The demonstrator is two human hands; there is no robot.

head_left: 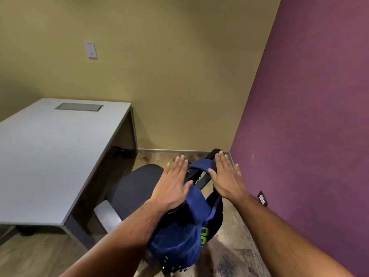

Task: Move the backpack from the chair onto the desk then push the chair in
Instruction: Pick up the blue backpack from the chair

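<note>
A blue backpack with green lettering rests on the dark office chair, its strap looping up near the chair's black frame. My left hand hovers flat over the backpack's left side, fingers spread, holding nothing. My right hand is spread the same way over the strap on the right. Whether the palms touch the fabric I cannot tell. The grey desk stands to the left, its near right corner beside the chair.
A metal cable hatch is set in the desk's far end. A purple wall with a socket runs close on the right; a yellow wall lies ahead. A light armrest pad juts from the chair. Cables lie under the desk.
</note>
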